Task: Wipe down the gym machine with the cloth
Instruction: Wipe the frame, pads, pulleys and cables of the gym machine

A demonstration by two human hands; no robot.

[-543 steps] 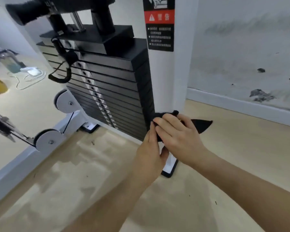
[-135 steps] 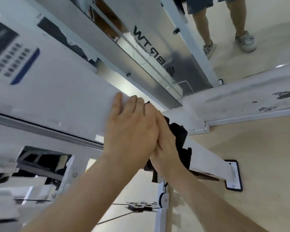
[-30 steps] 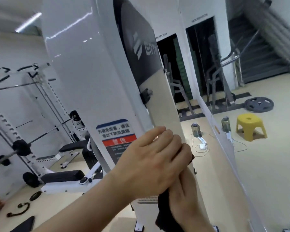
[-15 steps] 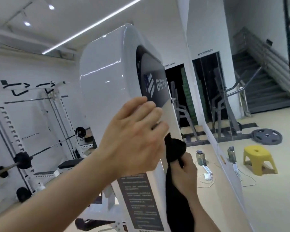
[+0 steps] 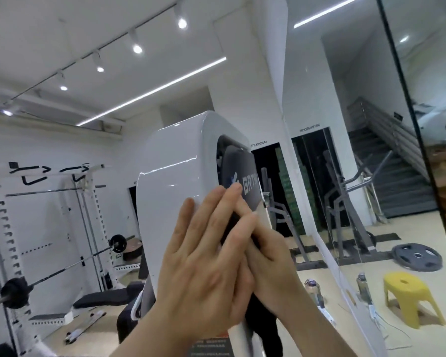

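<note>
Both hands were up on the machine side by side. The left hand (image 5: 206,266) lay flat, fingers straight, against the edge of the white gym machine (image 5: 170,202). The right hand (image 5: 271,258) was tucked just behind it, fingers pretty much straight too, pressing the black cloth (image 5: 262,315) onto the side of the housing below the dark logo panel (image 5: 245,186), with the loose end dangling under the palm. Off to the right there was a yellow stool (image 5: 410,297) and a weight plate (image 5: 417,258) on the floor, and a barbell (image 5: 62,269) sat in the rack on the left.
</note>
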